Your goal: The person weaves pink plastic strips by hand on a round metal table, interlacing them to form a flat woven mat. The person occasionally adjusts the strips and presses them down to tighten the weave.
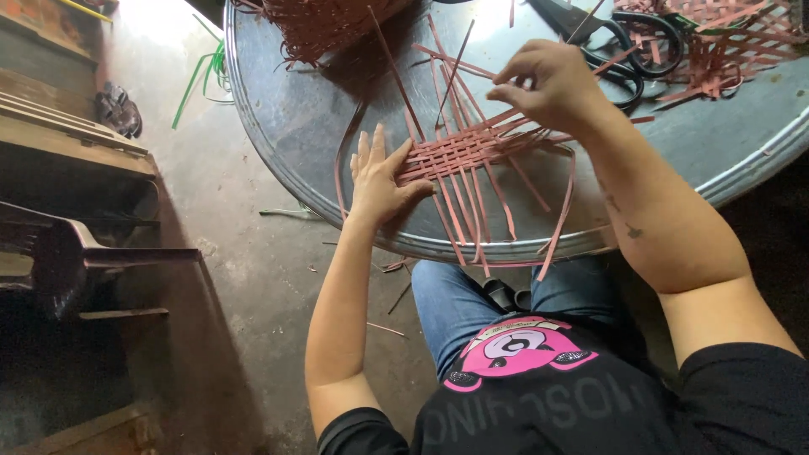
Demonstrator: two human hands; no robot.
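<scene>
One round metal table [295,126], its near rim touching the person's lap; open concrete floor to the left. One woven mat [459,152] of red-brown strips lies near that rim, loose ends overhanging it. Left hand [379,177] flat, fingers spread, pressing the mat's left edge. Right hand [552,84] pinching one strip [518,114]. One pair of black scissors [628,50] far right.

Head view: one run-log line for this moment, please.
left hand flat on woven mat | right hand pinching a strip | round metal table | scissors beyond
</scene>
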